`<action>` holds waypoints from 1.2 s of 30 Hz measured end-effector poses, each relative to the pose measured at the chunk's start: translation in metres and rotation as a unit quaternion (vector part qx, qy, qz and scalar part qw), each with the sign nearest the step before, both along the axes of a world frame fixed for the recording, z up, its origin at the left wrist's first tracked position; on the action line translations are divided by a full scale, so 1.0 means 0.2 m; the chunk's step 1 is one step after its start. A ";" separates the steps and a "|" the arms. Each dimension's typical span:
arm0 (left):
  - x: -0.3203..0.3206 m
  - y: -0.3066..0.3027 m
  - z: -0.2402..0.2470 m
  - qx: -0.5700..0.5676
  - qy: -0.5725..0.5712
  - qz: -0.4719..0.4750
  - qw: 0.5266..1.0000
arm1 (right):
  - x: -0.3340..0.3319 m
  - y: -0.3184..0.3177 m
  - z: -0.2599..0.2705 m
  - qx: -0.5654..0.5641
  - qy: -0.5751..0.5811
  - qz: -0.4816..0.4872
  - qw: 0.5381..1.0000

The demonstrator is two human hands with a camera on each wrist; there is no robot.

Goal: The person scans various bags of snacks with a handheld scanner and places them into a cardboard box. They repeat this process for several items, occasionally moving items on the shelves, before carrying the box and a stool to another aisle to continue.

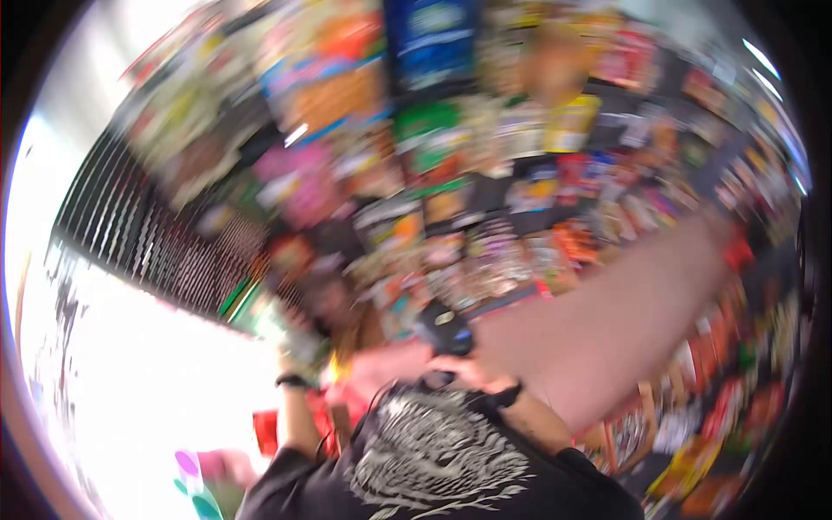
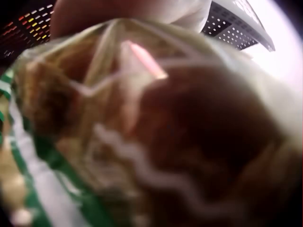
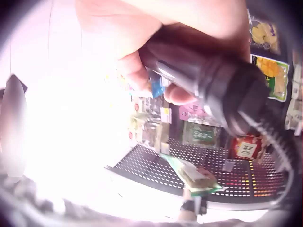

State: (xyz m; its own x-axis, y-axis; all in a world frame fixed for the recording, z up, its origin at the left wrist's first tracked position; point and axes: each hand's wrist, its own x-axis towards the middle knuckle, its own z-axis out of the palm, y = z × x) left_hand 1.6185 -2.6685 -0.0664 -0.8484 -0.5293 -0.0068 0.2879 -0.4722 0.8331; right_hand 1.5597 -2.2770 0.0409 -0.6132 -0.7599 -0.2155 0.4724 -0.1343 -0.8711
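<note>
A clear bag with green and white trim and brown contents [image 2: 142, 118] fills the left wrist view; part of my left hand [image 2: 128, 16] shows above it. The head view, blurred, has my left hand [image 1: 288, 360] holding that bag [image 1: 282, 325] at left. In the right wrist view the bag [image 3: 191, 175] is low, above the left wrist. My right hand [image 3: 189, 19] grips the handle of a black handheld scanner [image 3: 208, 80] with a coiled cord. The scanner's head [image 1: 446, 329] points away from my body, beyond my right hand [image 1: 472, 373] in the head view.
Shelves of packaged goods [image 1: 490, 260] spread ahead and to the right. A black perforated rack [image 1: 143, 243] stands at left, beside a glaring white area. A long pinkish surface [image 1: 607, 321] runs toward the upper right. Red objects [image 1: 264, 432] lie near my left arm.
</note>
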 end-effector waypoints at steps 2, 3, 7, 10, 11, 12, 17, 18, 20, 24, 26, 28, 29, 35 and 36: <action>-0.06 0.20 0.12 0.235 0.280 -0.190 0.911 | 0.02 -0.01 0.09 0.000 0.119 0.040 0.992; -0.05 0.25 0.20 0.274 0.276 -0.205 0.898 | 0.05 -0.05 0.12 0.010 0.157 0.051 0.986; 0.09 0.50 0.41 0.253 0.262 -0.149 0.919 | 0.06 -0.03 0.16 0.085 0.178 0.143 0.970; 0.21 0.53 0.34 0.217 0.329 -0.184 0.901 | 0.05 -0.03 0.16 0.091 0.174 0.206 0.959; 0.30 0.58 0.39 0.217 0.305 -0.133 0.918 | 0.06 -0.03 0.17 0.078 0.187 0.215 0.955; 0.38 0.63 0.41 0.212 0.305 -0.111 0.922 | 0.06 -0.04 0.16 0.074 0.183 0.237 0.951; 0.70 0.75 0.55 0.187 0.274 0.057 0.942 | 0.09 -0.12 0.09 0.030 0.279 0.318 0.906; 0.77 0.77 0.58 0.204 0.265 0.100 0.937 | 0.10 -0.13 0.08 0.040 0.282 0.348 0.893; 0.94 0.80 0.61 0.141 0.257 0.172 0.941 | 0.11 -0.15 0.11 0.025 0.301 0.383 0.873; 1.31 0.79 0.40 0.141 0.307 0.216 0.916 | 0.15 -0.20 0.12 -0.026 0.316 0.445 0.838; 1.36 0.82 0.40 0.133 0.307 0.235 0.912 | 0.16 -0.23 0.10 -0.034 0.319 0.471 0.822; 1.34 0.84 0.43 0.150 0.259 0.285 0.911 | 0.19 -0.27 0.15 -0.026 0.298 0.472 0.829; 1.33 0.83 0.44 0.142 0.254 0.287 0.913 | 0.20 -0.31 0.22 -0.015 0.313 0.477 0.821; 1.33 0.59 0.41 0.078 0.302 0.218 0.925 | 0.28 -0.64 0.22 -0.053 0.362 0.488 0.793; 1.33 0.55 0.42 0.078 0.305 0.219 0.924 | 0.30 -0.70 0.22 -0.061 0.363 0.494 0.788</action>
State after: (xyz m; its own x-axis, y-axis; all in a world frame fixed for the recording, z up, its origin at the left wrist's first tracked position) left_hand 1.8841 -2.5592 0.0171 -0.4244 -0.8555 0.2967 0.8730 -0.2996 0.3849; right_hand 1.6202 -2.4170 0.0851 0.3628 -0.9313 0.0316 -0.2176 -0.1176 -0.9689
